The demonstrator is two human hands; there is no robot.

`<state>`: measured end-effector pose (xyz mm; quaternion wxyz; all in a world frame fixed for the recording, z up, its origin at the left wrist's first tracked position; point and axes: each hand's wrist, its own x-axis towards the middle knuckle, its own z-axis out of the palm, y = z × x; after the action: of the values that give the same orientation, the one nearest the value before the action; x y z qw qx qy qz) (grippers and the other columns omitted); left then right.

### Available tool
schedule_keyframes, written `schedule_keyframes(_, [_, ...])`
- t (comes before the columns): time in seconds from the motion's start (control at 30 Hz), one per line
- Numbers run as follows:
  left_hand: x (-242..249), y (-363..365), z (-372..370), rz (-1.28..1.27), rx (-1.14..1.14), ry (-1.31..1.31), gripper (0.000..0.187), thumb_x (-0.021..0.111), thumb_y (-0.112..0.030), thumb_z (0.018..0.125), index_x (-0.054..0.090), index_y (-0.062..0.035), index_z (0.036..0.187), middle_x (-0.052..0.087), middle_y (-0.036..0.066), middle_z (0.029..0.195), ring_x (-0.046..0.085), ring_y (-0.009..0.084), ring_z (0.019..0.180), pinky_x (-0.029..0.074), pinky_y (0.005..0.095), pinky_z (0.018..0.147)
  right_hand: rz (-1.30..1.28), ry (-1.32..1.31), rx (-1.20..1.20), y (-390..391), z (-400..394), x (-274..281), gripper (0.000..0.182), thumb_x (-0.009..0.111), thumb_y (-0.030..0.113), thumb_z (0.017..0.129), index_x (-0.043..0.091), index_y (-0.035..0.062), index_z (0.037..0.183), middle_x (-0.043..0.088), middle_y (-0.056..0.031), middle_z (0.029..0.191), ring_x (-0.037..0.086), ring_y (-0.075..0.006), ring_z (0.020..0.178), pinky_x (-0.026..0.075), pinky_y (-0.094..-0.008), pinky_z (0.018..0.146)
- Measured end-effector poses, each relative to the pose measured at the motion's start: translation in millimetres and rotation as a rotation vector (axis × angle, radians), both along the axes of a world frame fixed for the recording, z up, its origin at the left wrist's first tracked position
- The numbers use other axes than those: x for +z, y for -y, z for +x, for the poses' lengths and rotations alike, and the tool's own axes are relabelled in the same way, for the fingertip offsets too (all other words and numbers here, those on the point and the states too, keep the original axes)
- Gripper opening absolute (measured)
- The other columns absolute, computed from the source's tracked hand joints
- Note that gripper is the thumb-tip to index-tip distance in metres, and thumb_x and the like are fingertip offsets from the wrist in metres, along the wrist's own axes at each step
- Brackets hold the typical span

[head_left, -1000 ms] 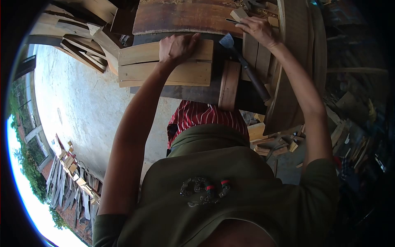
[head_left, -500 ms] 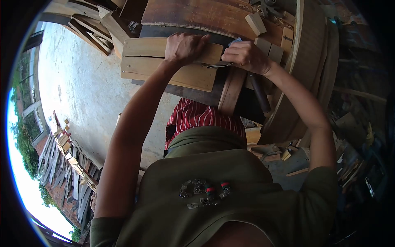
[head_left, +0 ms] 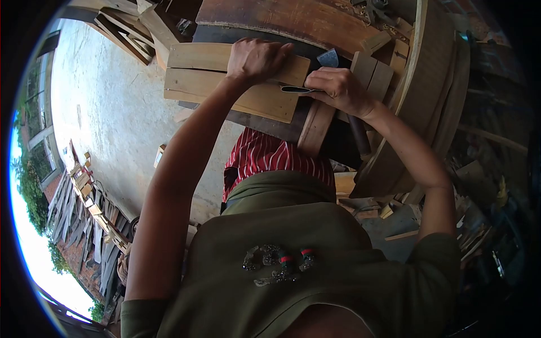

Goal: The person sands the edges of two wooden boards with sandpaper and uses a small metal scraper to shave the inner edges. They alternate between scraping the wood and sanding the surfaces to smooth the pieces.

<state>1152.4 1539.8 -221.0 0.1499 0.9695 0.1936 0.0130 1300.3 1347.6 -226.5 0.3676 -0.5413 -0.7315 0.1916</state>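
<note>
Two pale wooden slats lie side by side on the dark bench, a far slat (head_left: 197,57) and a near slat (head_left: 248,102), with a narrow dark gap between them. My left hand (head_left: 255,61) is closed over the far slat, its fingers curled round the far edge. Pinched in my right hand (head_left: 340,89) is a folded piece of sandpaper (head_left: 297,89), its looped end over the slats' right ends. Just beyond the right hand lies a blue-grey metal piece (head_left: 328,58). A dark rod-like handle (head_left: 358,136) lies below that hand.
A reddish-brown plank (head_left: 270,19) spans the far side of the bench. Wood blocks (head_left: 372,76) sit right of my right hand, beside a tall upright board (head_left: 422,84). A wooden bar (head_left: 316,127) juts toward my body. Scrap wood (head_left: 96,208) is piled at far left.
The right hand has shifted slightly right and nearer to me with the sandpaper, uncovering more of the blue-grey piece. The left hand still grips the far slat.
</note>
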Motion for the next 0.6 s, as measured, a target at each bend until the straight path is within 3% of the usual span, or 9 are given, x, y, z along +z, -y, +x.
schedule_keyframes(0.13, [-2,-5,-2,0.013,-0.001,0.017,0.048,0.045,-0.048,0.101,0.075,-0.0147,0.082,0.071,0.014,0.076,0.070,0.0334,0.076,0.054,0.0459,0.076,0.095,0.101,0.036,-12,13,-16,0.022,0.075,0.010,0.076,0.066,0.0036,0.095,0.068,-0.0073,0.092,0.068,-0.0263,0.086,0.057,-0.0358,0.073])
schedule_keyframes(0.2, [1,-5,-1,0.005,-0.022,-0.050,0.048,0.044,-0.047,0.102,0.076,-0.0125,0.090,0.073,0.014,0.084,0.069,0.0360,0.083,0.054,0.0470,0.077,0.158,0.143,0.090,-14,31,-20,0.025,0.076,0.006,0.071,0.065,0.0021,0.094,0.068,-0.0093,0.094,0.068,-0.0278,0.087,0.056,-0.0371,0.073])
schedule_keyframes(0.27, [4,-4,-2,0.002,-0.019,-0.066,0.049,0.043,-0.047,0.102,0.076,-0.0128,0.091,0.073,0.013,0.084,0.069,0.0362,0.083,0.054,0.0470,0.077,0.072,0.360,0.084,0,55,-27,0.029,0.076,0.005,0.069,0.065,0.0016,0.096,0.068,-0.0100,0.095,0.069,-0.0278,0.089,0.057,-0.0374,0.075])
schedule_keyframes(0.37, [5,-12,1,0.009,0.004,-0.099,0.044,0.045,-0.045,0.102,0.075,-0.0132,0.094,0.073,0.013,0.087,0.069,0.0358,0.085,0.054,0.0467,0.078,0.025,0.320,-0.314,9,84,-30,0.022,0.075,0.010,0.086,0.066,0.0010,0.104,0.070,-0.0096,0.098,0.072,-0.0269,0.085,0.058,-0.0342,0.072])
schedule_keyframes(0.43, [-4,-10,-4,0.009,0.003,-0.120,0.039,0.048,-0.042,0.101,0.074,-0.0133,0.096,0.073,0.013,0.090,0.068,0.0353,0.087,0.054,0.0464,0.079,0.008,0.215,-0.374,12,60,-11,0.020,0.073,0.015,0.089,0.067,0.0015,0.102,0.070,-0.0089,0.098,0.072,-0.0277,0.080,0.058,-0.0345,0.069])
schedule_keyframes(0.47, [-10,-12,-4,0.037,-0.051,0.045,0.032,0.052,-0.037,0.099,0.073,-0.0133,0.099,0.071,0.012,0.098,0.067,0.0341,0.092,0.053,0.0446,0.082,0.007,0.122,-0.434,9,50,2,0.020,0.071,0.020,0.092,0.068,0.0020,0.101,0.070,-0.0081,0.097,0.071,-0.0285,0.074,0.058,-0.0348,0.065])
schedule_keyframes(0.5, [-13,-13,-6,0.063,-0.102,0.206,0.025,0.057,-0.033,0.097,0.072,-0.0134,0.102,0.070,0.010,0.105,0.065,0.0328,0.097,0.052,0.0428,0.086,0.020,0.085,-0.428,9,39,4,0.022,0.071,0.018,0.092,0.066,0.0016,0.105,0.071,-0.0083,0.100,0.072,-0.0293,0.081,0.058,-0.0361,0.068])
schedule_keyframes(0.53, [-10,-12,-9,0.068,-0.094,0.215,0.025,0.057,-0.033,0.097,0.072,-0.0134,0.102,0.070,0.010,0.105,0.065,0.0328,0.097,0.052,0.0428,0.086,0.019,0.064,-0.449,9,28,7,0.021,0.070,0.017,0.093,0.065,0.0017,0.107,0.070,-0.0100,0.100,0.072,-0.0305,0.082,0.058,-0.0373,0.068])
schedule_keyframes(0.6, [-3,-20,-19,0.150,-0.106,0.278,0.024,0.064,-0.027,0.090,0.069,-0.0146,0.110,0.064,0.006,0.121,0.060,0.0292,0.105,0.048,0.0414,0.096,0.022,0.047,-0.455,7,8,10,0.022,0.068,0.016,0.094,0.063,0.0018,0.109,0.070,-0.0116,0.100,0.072,-0.0317,0.083,0.058,-0.0385,0.069])
